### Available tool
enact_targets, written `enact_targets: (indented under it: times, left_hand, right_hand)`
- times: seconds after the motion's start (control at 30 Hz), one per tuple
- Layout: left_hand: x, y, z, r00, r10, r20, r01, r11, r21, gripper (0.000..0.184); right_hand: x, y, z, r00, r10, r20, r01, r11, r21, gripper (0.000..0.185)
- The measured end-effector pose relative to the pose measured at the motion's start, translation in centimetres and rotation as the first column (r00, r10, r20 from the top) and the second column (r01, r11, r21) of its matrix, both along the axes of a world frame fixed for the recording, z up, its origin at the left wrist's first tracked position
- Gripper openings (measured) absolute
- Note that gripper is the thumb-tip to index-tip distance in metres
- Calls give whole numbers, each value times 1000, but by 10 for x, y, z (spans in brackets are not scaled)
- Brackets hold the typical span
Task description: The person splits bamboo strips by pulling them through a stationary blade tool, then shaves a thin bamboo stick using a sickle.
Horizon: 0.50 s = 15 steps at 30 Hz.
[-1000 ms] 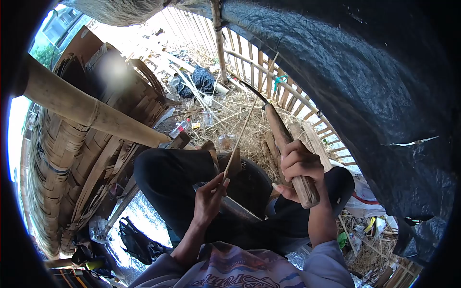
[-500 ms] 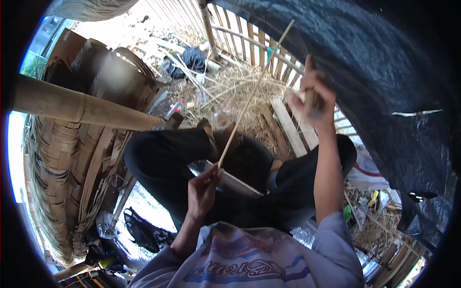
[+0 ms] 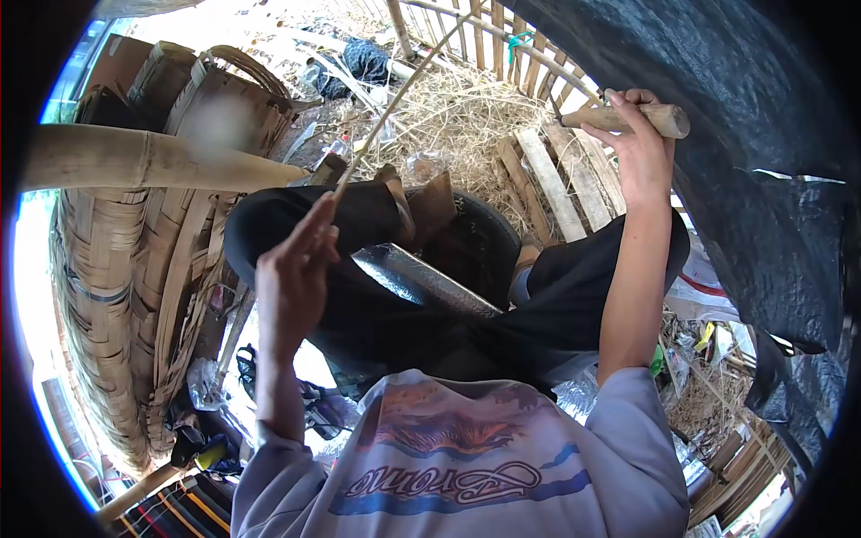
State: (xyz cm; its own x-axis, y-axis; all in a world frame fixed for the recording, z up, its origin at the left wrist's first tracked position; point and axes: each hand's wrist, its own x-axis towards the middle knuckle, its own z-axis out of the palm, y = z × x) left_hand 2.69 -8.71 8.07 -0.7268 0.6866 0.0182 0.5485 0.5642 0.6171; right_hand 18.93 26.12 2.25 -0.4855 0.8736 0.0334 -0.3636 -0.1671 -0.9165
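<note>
My left hand [image 3: 296,269] pinches the lower end of a long thin bamboo strip [image 3: 386,112], which slants up and away toward the fence. Raised at the right, my right hand [image 3: 639,148] is wrapped round the wooden handle [image 3: 668,120] of a knife. The handle lies nearly level, its butt pointing right; little of the dark blade shows at its left end. Strip and knife are apart. Between my bent legs lies a flat shiny-edged piece [image 3: 430,280], beside a dark round container [image 3: 489,238].
A thick bamboo pole [image 3: 161,161] crosses at the left above woven bamboo panels [image 3: 108,296]. Dark plastic sheeting [image 3: 753,215] hangs at the right. Ahead are straw [image 3: 457,108], wooden planks [image 3: 549,184] and a slatted fence [image 3: 484,45].
The knife hand has moved up and right, and the knife has turned from pointing away to nearly level. My left hand has moved left and up with the strip, which now leans further over.
</note>
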Motion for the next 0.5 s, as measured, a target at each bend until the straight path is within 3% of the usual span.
enact_targets:
  times: [0.07,0.13,0.2,0.27,0.33,0.4,0.47,0.5]
  left_hand:
    - [-14,3,35,960,-82,-267,34,984,-177,44]
    - [-27,6,63,911,-134,-389,-23,928,-373,32]
    - [-36,10,86,885,-211,-415,-92,794,-601,25]
    - [-45,13,92,852,-261,-454,-110,759,-642,19]
    - [-55,19,93,749,-461,-476,-130,602,-788,16]
    - [-72,21,74,709,-481,-516,-119,640,-759,15]
    - [-85,32,62,672,-607,-425,40,603,-797,13]
    - [-86,41,60,671,-606,-427,39,604,-796,13]
  right_hand:
    - [-3,-1,1,1000,-20,24,20,1000,21,15]
    - [-4,-3,1,992,-39,118,31,997,69,16]
    - [-5,-1,-2,990,-57,131,43,994,104,16]
    - [-5,0,-1,986,-77,151,55,988,142,16]
    - [-6,-4,1,984,-83,158,67,993,100,16]
    - [-7,-3,-3,988,-42,152,28,995,93,16]
    - [-9,-3,-8,989,-3,148,-10,996,90,16]
    - [-10,-5,-10,988,13,153,-31,993,117,17]
